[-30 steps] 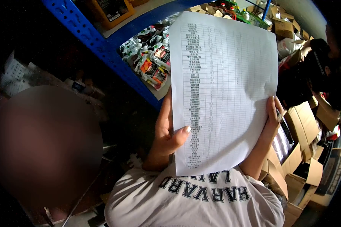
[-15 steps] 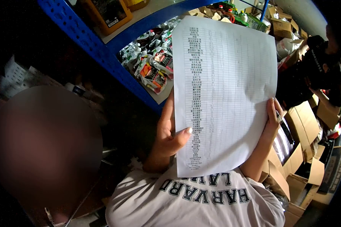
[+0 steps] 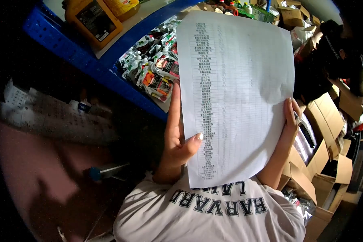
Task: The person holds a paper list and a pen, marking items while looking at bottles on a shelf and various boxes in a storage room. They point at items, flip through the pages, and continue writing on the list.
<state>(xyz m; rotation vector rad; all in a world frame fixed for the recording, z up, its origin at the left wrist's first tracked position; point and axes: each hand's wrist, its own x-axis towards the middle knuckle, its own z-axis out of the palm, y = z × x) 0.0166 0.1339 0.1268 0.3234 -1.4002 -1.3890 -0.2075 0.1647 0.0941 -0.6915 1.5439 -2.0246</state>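
A printed paper sheet [image 3: 238,101], with a column of text down its left side and faint table lines, is held up before my chest. My left hand [image 3: 177,141] grips its left edge, thumb on the front and a finger stretched upward along the edge. The other left fingers are hidden behind the paper. At the right edge my right hand [image 3: 289,121] pinches the sheet with the thumb in front. A dark pen [image 3: 306,131] sticks out beside that hand, seemingly held in it as well. Past the sheet's upper left lie several pouches [image 3: 157,82] on a blue shelf.
Blue shelf frame [image 3: 80,60] runs across the upper left, with an orange-brown jug [image 3: 94,22] on top. Open cardboard boxes [image 3: 322,121] crowd the right side. A person in a dark shirt [image 3: 334,60] stands at the upper right. Printed papers [image 3: 40,111] show at left.
The view has shifted slightly, bringing more of the jugs and shelf in. My left finger shows more along the sheet's edge. Both hands keep hold of the paper.
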